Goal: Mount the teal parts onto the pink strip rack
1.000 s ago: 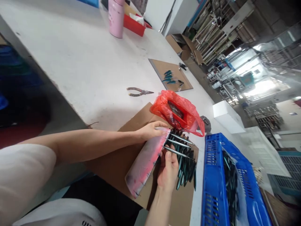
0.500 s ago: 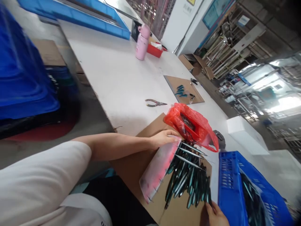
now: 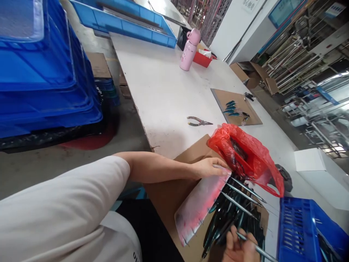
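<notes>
My left hand (image 3: 208, 168) rests with closed fingers on the top end of a white foam block (image 3: 201, 203) stained pink. Several thin metal rods (image 3: 240, 193) stick out of the block's right side. Below them lies a heap of dark teal-handled tools (image 3: 231, 222) on a sheet of cardboard (image 3: 169, 196). My right hand (image 3: 240, 249), at the bottom edge, is closed around one thin metal rod (image 3: 259, 249) over the heap. A red plastic bag (image 3: 245, 156) with dark parts inside lies just beyond the block.
A blue crate (image 3: 302, 233) sits at the lower right. Pliers (image 3: 199, 122) lie on the white table (image 3: 163, 91); farther off are a second cardboard sheet (image 3: 236, 107) with teal tools and a pink bottle (image 3: 189, 51). Stacked blue crates (image 3: 46, 80) stand on the floor at left.
The camera has swung left and up. My right hand left the rods on the block, dropped to the heap and now grips a metal rod. My left hand stayed on the block.
</notes>
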{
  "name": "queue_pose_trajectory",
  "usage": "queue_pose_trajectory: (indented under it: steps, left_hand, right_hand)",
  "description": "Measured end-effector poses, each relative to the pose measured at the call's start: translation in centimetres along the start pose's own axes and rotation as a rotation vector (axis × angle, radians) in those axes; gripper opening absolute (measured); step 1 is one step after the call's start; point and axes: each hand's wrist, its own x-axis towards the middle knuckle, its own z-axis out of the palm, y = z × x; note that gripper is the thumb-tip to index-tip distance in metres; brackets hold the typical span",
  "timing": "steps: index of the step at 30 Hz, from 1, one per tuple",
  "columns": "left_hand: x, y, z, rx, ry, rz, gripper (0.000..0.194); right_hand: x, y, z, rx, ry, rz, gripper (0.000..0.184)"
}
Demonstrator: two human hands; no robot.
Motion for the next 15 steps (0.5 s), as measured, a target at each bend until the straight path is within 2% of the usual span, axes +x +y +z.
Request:
queue_pose_trajectory:
  steps: [3, 6, 8, 15]
  left_hand:
    - [-0.2, 0.2, -0.1, 0.003, 0.005, -0.001, 0.041]
    - [-0.2, 0.3, 0.0, 0.003, 0.014, -0.005, 0.041]
    - [-0.1, 0.2, 0.1, -0.013, 0.012, -0.011, 0.041]
    - [0.2, -0.3, 0.2, 0.008, 0.006, -0.011, 0.044]
  right_hand:
    - [-2.2, -0.7, 5.7, 0.344, -0.019, 0.062, 0.023]
    - [-3.3, -1.4, 9.0, 0.438, -0.049, 0.114, 0.016]
    - [-3.2, -1.5, 9.5, 0.452, -0.060, 0.140, 0.013]
    - [-2.5, -0.8, 8.8, 0.460, -0.068, 0.149, 0.011]
